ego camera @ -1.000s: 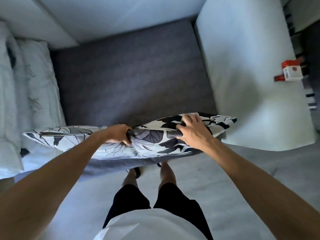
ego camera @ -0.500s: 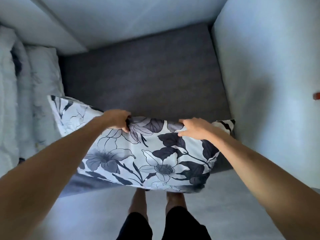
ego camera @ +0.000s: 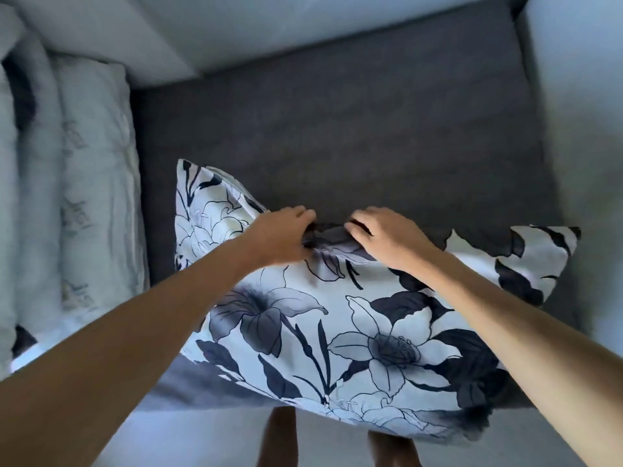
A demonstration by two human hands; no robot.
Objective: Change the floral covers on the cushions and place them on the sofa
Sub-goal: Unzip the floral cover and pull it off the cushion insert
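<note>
A cushion in a black-and-white floral cover (ego camera: 354,335) lies tilted over the front edge of the dark grey sofa seat (ego camera: 337,129), its near edge hanging past the seat. My left hand (ego camera: 279,235) grips a bunch of the cover fabric at the cushion's far edge. My right hand (ego camera: 381,237) sits right beside it, fingers curled on the same fold of fabric. The two hands are a few centimetres apart at the middle of that edge.
Pale cushions or pillows (ego camera: 84,183) stand stacked at the left end of the seat. A light armrest (ego camera: 580,129) bounds the right side, and a light backrest (ego camera: 236,28) runs along the top. My bare feet (ego camera: 279,439) stand on the pale floor below the cushion.
The cushion has turned from edge-on to face up and moved onto the seat. My right hand slid left along the far edge until it met my left hand. The view came closer.
</note>
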